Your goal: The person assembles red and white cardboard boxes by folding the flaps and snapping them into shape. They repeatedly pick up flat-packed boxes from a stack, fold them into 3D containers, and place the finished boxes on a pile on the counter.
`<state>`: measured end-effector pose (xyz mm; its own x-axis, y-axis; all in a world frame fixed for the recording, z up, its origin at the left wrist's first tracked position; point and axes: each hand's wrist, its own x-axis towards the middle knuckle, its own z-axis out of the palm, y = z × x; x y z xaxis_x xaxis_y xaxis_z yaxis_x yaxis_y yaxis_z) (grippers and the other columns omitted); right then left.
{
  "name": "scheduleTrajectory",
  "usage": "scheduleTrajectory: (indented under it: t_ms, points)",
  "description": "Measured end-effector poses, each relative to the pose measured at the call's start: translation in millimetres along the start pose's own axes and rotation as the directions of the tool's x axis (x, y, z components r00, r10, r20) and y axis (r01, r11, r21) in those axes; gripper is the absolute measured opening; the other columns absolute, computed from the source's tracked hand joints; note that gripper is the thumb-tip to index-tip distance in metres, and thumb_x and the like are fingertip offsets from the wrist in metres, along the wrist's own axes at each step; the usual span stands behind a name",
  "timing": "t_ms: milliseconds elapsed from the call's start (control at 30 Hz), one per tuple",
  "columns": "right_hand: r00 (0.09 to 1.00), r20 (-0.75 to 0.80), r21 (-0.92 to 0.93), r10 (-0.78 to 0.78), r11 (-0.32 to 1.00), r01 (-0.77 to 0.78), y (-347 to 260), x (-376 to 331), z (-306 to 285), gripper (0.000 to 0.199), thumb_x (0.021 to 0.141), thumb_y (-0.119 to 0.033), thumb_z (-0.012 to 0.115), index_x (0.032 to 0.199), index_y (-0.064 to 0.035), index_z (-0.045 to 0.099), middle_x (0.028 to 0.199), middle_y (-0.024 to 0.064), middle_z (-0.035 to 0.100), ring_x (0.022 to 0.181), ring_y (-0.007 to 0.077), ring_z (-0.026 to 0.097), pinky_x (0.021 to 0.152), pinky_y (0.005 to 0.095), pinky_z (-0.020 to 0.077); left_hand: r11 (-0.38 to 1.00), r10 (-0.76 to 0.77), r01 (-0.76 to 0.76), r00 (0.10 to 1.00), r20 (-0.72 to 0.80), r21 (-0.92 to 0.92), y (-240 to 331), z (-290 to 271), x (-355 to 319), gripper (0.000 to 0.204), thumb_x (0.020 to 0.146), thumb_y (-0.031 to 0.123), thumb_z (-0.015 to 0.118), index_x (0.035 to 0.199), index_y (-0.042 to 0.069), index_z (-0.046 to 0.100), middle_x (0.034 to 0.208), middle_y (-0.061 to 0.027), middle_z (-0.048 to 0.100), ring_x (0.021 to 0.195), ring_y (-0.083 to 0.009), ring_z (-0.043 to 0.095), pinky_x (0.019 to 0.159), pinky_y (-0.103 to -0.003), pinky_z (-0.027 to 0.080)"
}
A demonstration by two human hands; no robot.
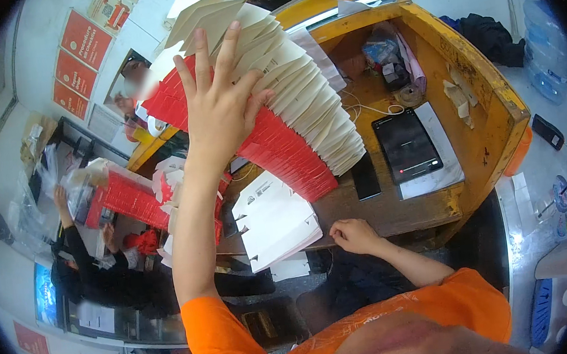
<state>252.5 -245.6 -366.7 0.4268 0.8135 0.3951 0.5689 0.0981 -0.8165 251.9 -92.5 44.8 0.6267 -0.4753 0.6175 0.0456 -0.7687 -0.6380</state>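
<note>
- Cardboard fills the middle of your view: a long fanned row of flat red-and-white box blanks [291, 109] leans across the wooden desk [394, 211].
- Your left hand [219, 101] is raised with fingers spread wide, its palm pressed flat on the red side of that row; it grips nothing.
- Your right hand [355, 235] rests at the desk's front edge, fingers curled loosely, just beside a small pile of white blanks [274, 221]; you cannot tell whether it pinches one.
- A dark tablet [407, 144] lies on paper to the right, with a black phone [365, 176] between it and the row.
- Another person in dark sleeves [85, 258] works at a second red stack [127, 201] on your left.
</note>
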Motion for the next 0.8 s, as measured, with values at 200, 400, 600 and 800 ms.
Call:
scheduleTrajectory:
  t_ms: [200,400,600,800]
  points:
    - [1.000,0.009,-0.015,-0.001,1.000,0.001,-1,1,0,0.013,0.089,-0.014,0.067,0.098,-0.0048,0.070,0.088,0.0129,0.072,0.079,0.0310,0.072,0.072,0.0422,0.0562,1.000,0.007,-0.007,1.000,-0.002,0.018,-5,3,0,0.025,0.084,0.041,0.079,0.094,0.018,0.077,0.170,-0.0063,0.027,0.157,-0.0461,0.012,0.120,-0.074,0.011]
    - [0.999,0.038,0.006,0.036,0.999,-0.036,-7,1,-4,0.013,0.090,-0.015,0.065,0.097,-0.0051,0.070,0.089,0.0142,0.072,0.084,0.0339,0.071,0.075,0.0449,0.0558,1.000,0.009,-0.009,1.000,-0.017,0.016,-4,6,-1,0.023,0.082,0.038,0.081,0.094,0.019,0.077,0.169,-0.0058,0.028,0.157,-0.0453,0.013,0.120,-0.074,0.014]
    - [0.999,0.025,0.016,0.028,0.999,-0.029,-6,2,-4,0.014,0.090,-0.015,0.064,0.097,-0.0045,0.070,0.089,0.0151,0.072,0.086,0.0355,0.071,0.076,0.0464,0.0558,1.000,-0.004,0.005,1.000,-0.013,0.015,-3,7,-1,0.017,0.083,0.029,0.082,0.097,0.021,0.077,0.168,-0.0054,0.030,0.157,-0.0433,0.014,0.121,-0.072,0.015]
    - [0.998,0.041,0.010,0.043,0.999,-0.043,-9,2,-4,0.014,0.090,-0.015,0.064,0.097,-0.0042,0.070,0.090,0.0141,0.072,0.087,0.0351,0.071,0.076,0.0465,0.0558,0.995,0.035,-0.035,0.999,-0.007,0.097,-6,12,-5,0.013,0.085,0.021,0.079,0.097,0.025,0.076,0.167,-0.0049,0.032,0.157,-0.0421,0.014,0.124,-0.069,0.014]
